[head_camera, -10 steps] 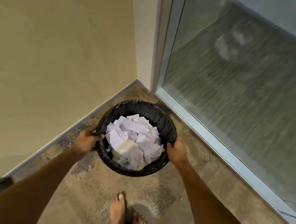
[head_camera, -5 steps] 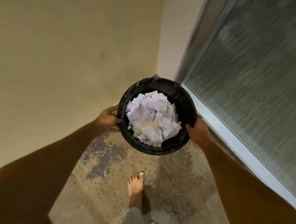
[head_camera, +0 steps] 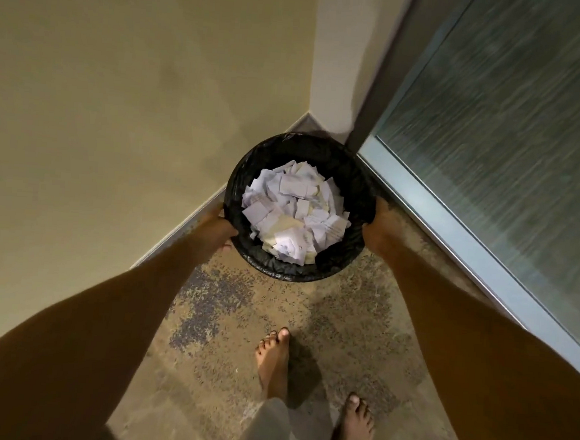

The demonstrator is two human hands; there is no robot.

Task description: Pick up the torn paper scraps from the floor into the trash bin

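A round trash bin (head_camera: 350, 176) lined with a black bag sits low in the room's corner, between my two arms. Inside it lies a heap of torn white paper scraps (head_camera: 294, 208). My left hand (head_camera: 217, 226) grips the bin's left rim. On the opposite side my right hand (head_camera: 382, 226) grips the right rim. I cannot tell whether the bin's base touches the floor. No loose scraps show on the visible floor.
A beige wall (head_camera: 118, 104) with a pale skirting runs along the left. A frosted glass door with a metal frame (head_camera: 452, 238) stands on the right. My bare feet (head_camera: 273, 363) stand on the mottled brown floor behind the bin.
Held by both hands, the bin has moved forward and down into the corner. My feet have stepped forward after it.
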